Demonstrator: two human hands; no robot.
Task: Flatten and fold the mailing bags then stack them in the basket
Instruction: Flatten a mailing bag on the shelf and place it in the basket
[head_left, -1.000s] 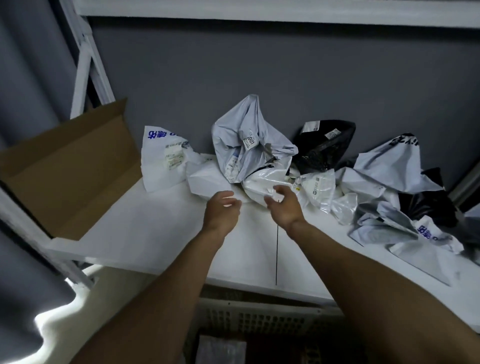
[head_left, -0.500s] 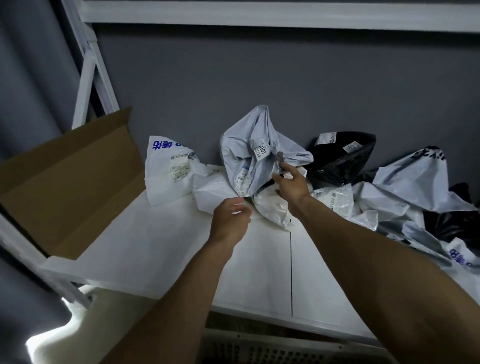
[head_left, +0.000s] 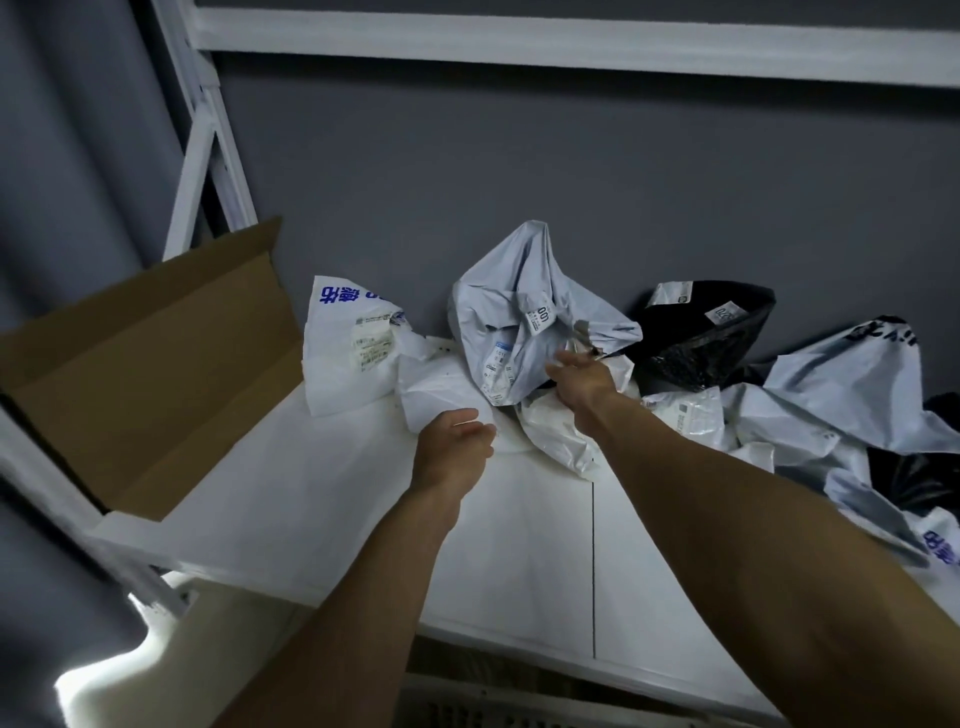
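Several crumpled mailing bags lie piled along the back of a white shelf (head_left: 322, 519). A tall grey bag (head_left: 524, 322) with small labels stands in the middle of the pile. My right hand (head_left: 584, 382) reaches into its lower right fold, and its fingers appear to pinch the plastic there. My left hand (head_left: 454, 447) hovers with loosely curled fingers at the edge of a small white bag (head_left: 441, 387) and holds nothing. Beneath my right wrist lies a glossy white bag (head_left: 558, 441). The white basket (head_left: 467, 712) shows only as a rim at the bottom edge.
An open cardboard box (head_left: 145, 364) stands on the left end of the shelf. A white bag with blue print (head_left: 348, 348) leans behind it. A black bag (head_left: 706, 332) and more grey and white bags (head_left: 841, 400) fill the right side. A grey wall closes the back.
My right hand has moved up and back from the glossy white bag to the grey bag's fold. My left hand has stayed near the small white bag. The camera has tilted upward.
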